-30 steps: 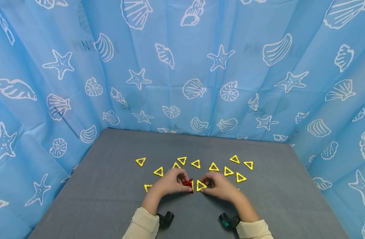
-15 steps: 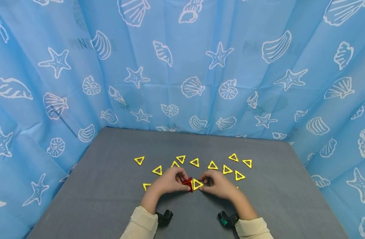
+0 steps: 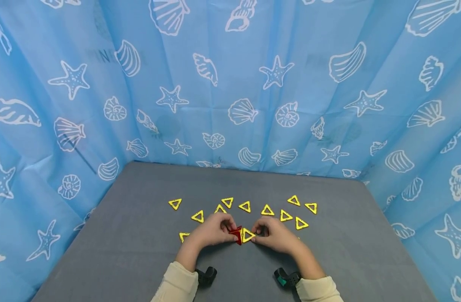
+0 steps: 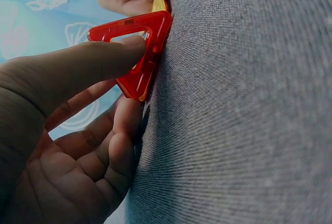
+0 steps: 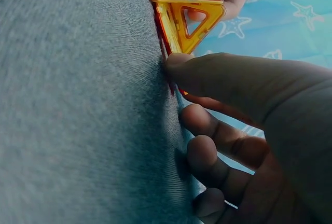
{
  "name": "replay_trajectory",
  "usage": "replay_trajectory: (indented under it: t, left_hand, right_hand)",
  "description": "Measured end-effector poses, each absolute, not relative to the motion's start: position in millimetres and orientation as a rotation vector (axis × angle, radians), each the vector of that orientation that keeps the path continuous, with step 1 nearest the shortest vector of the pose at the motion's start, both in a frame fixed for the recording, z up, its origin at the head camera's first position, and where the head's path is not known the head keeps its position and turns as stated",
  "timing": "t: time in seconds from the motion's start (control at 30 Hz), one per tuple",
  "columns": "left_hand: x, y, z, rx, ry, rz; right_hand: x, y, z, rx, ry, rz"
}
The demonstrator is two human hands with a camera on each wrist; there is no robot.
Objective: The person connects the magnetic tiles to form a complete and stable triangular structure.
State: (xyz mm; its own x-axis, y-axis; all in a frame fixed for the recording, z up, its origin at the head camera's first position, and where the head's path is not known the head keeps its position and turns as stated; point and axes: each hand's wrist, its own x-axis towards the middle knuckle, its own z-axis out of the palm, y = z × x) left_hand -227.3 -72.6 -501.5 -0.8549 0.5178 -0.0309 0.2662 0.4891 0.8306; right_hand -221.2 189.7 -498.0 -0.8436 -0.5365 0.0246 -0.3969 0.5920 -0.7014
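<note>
My left hand (image 3: 214, 230) pinches a red triangular magnetic tile (image 4: 162, 33), its thumb lying across the tile's central hole. The red tile stands upright on edge, joined to an upright yellow triangular tile (image 5: 179, 35) behind it. My right hand (image 3: 276, 235) pinches the outer corner of another yellow triangular tile (image 3: 244, 236) between thumb and forefinger. That tile's near edge meets the red and yellow piece. In the right wrist view the right thumb covers part of it, and the other right fingers curl loosely beside the cloth.
Several loose yellow triangular tiles lie flat beyond and beside the hands, among them one at the far left (image 3: 175, 204) and one at the right (image 3: 301, 223). Grey cloth covers the table (image 3: 147, 184). A blue shell-print curtain (image 3: 230, 84) surrounds its back and sides.
The right hand has brought its yellow tile leftward, closing a small gap to the red and yellow piece. The left hand keeps its hold, and the last half second shows almost no movement.
</note>
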Motion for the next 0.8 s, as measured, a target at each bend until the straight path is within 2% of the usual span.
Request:
replay_trajectory:
  t: [0.8]
  left_hand:
    - [-227.3, -71.9, -501.1, 0.689, 2.469, 1.290]
  right_hand:
    - [-216.1, 180.2, -496.6, -0.753, 2.566, -1.279]
